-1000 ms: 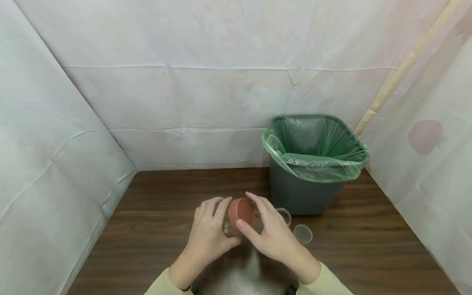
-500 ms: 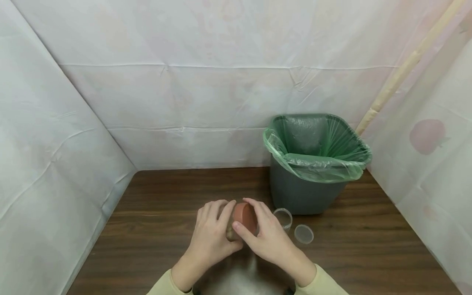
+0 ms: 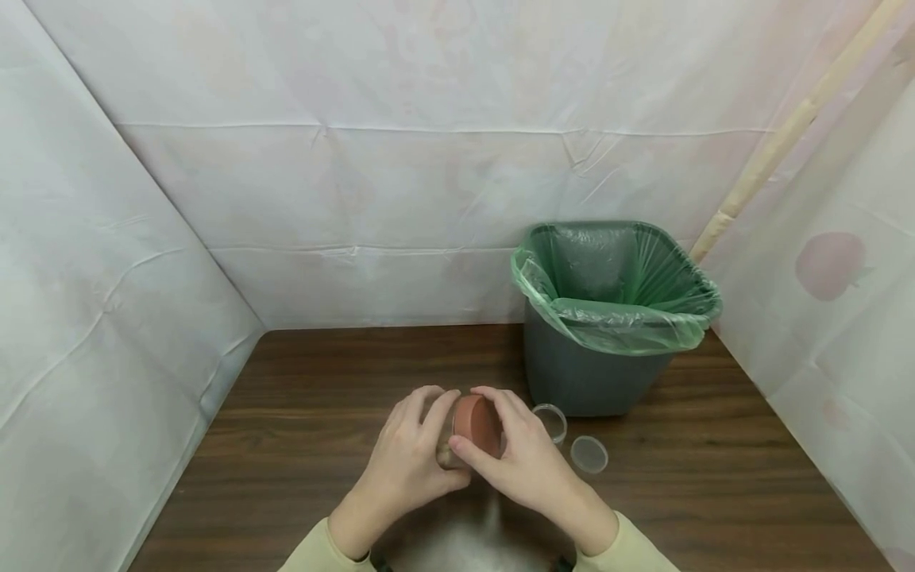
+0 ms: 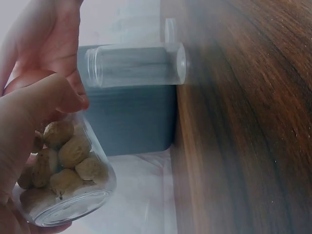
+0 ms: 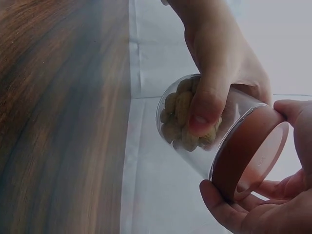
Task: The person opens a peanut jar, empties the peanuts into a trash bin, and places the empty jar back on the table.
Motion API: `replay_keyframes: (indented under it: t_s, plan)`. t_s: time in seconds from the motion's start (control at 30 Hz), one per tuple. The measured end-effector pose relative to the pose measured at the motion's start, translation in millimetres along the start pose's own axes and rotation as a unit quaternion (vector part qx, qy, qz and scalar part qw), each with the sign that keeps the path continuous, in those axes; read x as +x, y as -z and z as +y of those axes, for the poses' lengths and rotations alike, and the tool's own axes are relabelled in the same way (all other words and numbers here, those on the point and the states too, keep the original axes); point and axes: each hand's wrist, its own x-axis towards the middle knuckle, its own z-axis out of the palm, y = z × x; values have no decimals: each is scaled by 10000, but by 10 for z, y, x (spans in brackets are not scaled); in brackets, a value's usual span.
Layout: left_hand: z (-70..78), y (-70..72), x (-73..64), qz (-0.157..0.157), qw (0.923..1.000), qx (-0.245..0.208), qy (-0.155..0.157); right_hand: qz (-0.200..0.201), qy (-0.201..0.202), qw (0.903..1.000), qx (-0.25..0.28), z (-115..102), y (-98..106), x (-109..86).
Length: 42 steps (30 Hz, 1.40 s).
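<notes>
My left hand (image 3: 407, 453) grips the body of a clear jar (image 5: 197, 158) part-filled with several brown, wrinkled, nut-like pieces (image 4: 74, 151). A reddish-brown screw lid (image 5: 239, 151) sits on the jar's mouth. Fingers and thumb of my right hand (image 3: 525, 453) grasp this lid round its rim. The jar is tilted well over, its lid facing right and its base to the left, held above the table. In the left wrist view the hands cover much of the lid.
A grey bin (image 3: 596, 369) with a green liner (image 3: 615, 338) stands at the back right of the wooden table (image 3: 300, 413). Before it are an upright clear container (image 4: 136, 66) and a flat clear lid (image 3: 589, 454). White sheeting (image 3: 357, 191) surrounds the table.
Both hands and the jar have come slightly down and nearer. The reddish-brown lid has turned to face more to the right, with my right hand's fingers staying round it.
</notes>
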Motion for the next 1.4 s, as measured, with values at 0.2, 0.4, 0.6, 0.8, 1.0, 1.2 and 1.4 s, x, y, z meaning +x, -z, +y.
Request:
replay_keyframes:
  t_s: [0.2, 0.4, 0.6, 0.8, 1.0, 1.2, 1.4]
  plan:
    - [-9, 6, 13, 39, 9998, -132, -127, 93, 184, 9997, -150, -8, 7, -2]
    - [-12, -4, 17, 29, 9996, -231, -165, 46, 158, 9998, -102, -1, 19, -8]
    - [-11, -2, 19, -41, 9992, -370, -140, -13, 234, 9996, -161, 13, 36, -8]
    - [-16, 30, 13, -263, 9975, -649, 24, -183, 493, 9984, -184, 10, 76, 3]
    - [-31, 60, 4, -453, 9948, -887, 191, -383, 637, 9972, -87, 25, 104, 14]
    - [-26, 110, -6, -834, 9884, -1165, 507, -523, 898, 9946, 40, 65, 115, 24]
    - [-14, 141, -14, -1046, 9858, -1136, 655, -578, 958, 9937, 24, 82, 105, 20]
